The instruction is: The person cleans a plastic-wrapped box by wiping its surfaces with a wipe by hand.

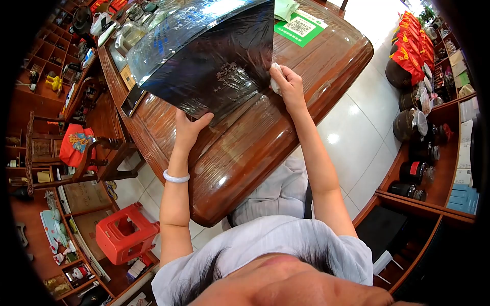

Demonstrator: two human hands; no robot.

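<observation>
A large dark box point(224, 61) wrapped in shiny clear plastic stands tilted over the wooden table point(245, 148), its top face catching bright glare. Small pale lettering shows on its front. My left hand point(190, 127) grips the lower front edge, thumb against the front face and the other fingers mostly hidden under it. At the right edge of the box, my right hand point(290, 87) is closed around a crumpled white cloth or tissue point(276, 80), which touches the box's side.
A green QR-code card point(301, 29) lies on the table beyond the box. A phone point(133, 100) rests at the left edge, near a glass pot point(130, 38). Around the table are a wooden chair point(76, 153), a red stool point(125, 232) and shelves with jars point(413, 172).
</observation>
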